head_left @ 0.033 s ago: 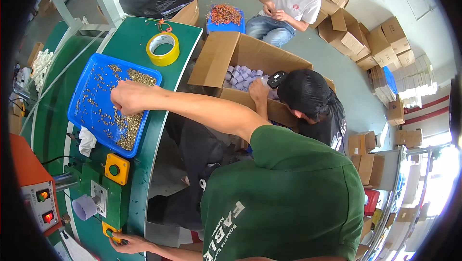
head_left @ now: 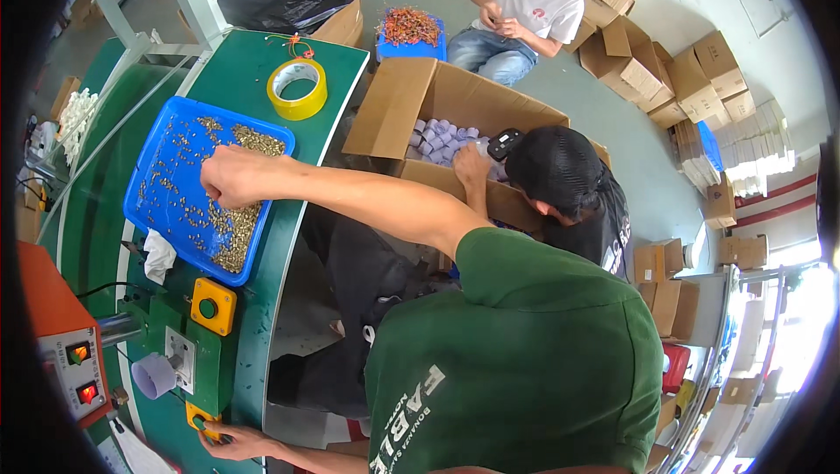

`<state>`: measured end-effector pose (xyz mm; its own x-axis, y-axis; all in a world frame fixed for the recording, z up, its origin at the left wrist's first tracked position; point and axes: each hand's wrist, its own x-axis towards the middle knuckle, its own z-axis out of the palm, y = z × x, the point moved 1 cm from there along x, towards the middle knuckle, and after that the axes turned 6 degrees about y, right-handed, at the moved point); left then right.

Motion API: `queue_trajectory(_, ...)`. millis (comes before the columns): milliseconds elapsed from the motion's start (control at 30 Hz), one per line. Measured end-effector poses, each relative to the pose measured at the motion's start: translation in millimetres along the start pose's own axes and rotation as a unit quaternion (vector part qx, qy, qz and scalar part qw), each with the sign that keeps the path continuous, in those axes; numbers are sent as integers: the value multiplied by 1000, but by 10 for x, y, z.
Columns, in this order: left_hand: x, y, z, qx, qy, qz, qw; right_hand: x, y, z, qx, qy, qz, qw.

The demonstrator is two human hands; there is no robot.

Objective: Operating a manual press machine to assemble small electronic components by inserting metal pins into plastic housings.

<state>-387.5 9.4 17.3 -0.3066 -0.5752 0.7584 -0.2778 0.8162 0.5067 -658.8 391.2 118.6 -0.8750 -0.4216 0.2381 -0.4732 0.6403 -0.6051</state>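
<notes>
A person in a green shirt sits at a green worktop. The person's right hand is over a blue tray at the left of the frame. Its fingers bend down and in, and their tips are hidden, so you cannot tell if they have hold of anything. Lots of small gold bits lie in the tray. Most are heaped along its right side, and some are spread about.

The left hand is at the bottom of the frame, partly open. Its fingertips are at a small yellow box, and it does not look like it grips anything. Another yellow box with a green button is higher up. A pale purple ring sits between the two boxes, a bit to the left. An orange machine is at the lower left.

A roll of yellow tape lies above the tray. At the top middle, a co-worker in a black cap reaches into a carton of purple rings.
</notes>
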Motion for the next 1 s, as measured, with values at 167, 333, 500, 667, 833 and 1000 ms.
queue_trajectory(167,-3,45,-105,49,-4,29,998,106,-107,97,109,13,-81,991)
queue_trajectory(333,-108,65,-19,6,-8,14,1000,266,-403,56,154,-10,-137,978)
queue_trajectory(500,-62,320,-16,-29,-44,-54,997,340,-968,-23,186,-31,-138,972)
queue_trajectory(667,0,362,-141,-52,-26,-79,995,424,-1489,287,158,-26,-197,967)
queue_trajectory(833,2,426,-173,-53,-26,-88,994,467,-1767,599,148,-118,-181,965)
queue_trajectory(1000,-5,461,-164,-52,-30,-102,993,477,-2094,605,91,-175,-120,973)
